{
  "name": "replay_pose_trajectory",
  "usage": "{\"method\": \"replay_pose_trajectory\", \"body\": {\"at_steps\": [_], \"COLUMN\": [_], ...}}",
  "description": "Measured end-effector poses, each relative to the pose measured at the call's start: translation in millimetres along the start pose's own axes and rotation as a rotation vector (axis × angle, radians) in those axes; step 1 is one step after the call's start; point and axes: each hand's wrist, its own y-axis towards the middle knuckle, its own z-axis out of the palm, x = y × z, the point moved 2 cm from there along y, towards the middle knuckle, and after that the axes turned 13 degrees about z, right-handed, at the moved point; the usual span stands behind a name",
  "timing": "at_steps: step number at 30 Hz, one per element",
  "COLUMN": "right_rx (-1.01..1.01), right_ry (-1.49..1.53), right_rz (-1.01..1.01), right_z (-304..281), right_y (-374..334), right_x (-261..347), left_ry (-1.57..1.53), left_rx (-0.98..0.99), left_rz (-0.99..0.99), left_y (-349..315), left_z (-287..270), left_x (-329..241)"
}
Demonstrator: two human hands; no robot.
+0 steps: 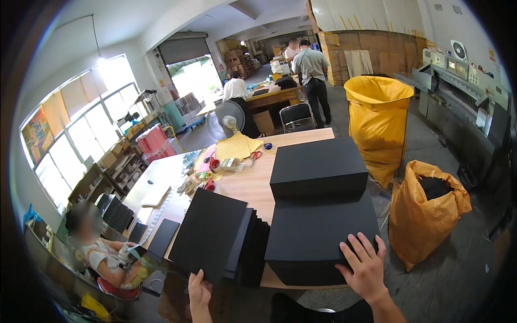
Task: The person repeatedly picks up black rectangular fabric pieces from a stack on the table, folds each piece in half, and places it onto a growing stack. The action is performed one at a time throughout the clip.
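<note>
My left hand (200, 291) grips the lower edge of a black sheet (211, 229), with the thumb showing at its corner. The sheet lies tilted over a stack of black sheets (255, 253) whose edges are uneven. My right hand (364, 265) rests with spread fingers on the right side of a tall, neat stack of black sheets (318, 231). Behind it stands another squared black stack (319, 168). What lies under my left fingers is hidden.
On the wooden table (307, 141) lie red-handled scissors (254, 156), tape rolls and yellow paper (237, 145). A seated person (107, 261) works at the left. Two yellow sacks (377, 126) stand right of the table. A fan (223, 119) and several people are beyond.
</note>
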Motion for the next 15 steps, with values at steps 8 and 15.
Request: {"method": "replay_pose_trajectory", "body": {"at_steps": [8,15], "right_rx": [-0.014,-0.050], "right_ry": [-0.005,0.173], "right_rz": [0.003,0.052], "right_z": [2,-11], "right_y": [2,-3], "right_x": [4,1], "left_ry": [0.093,0.123], "left_rx": [-0.226,-0.183], "left_rz": [-0.237,-0.382], "left_y": [27,22], "left_z": [-38,-41], "left_x": [68,62]}}
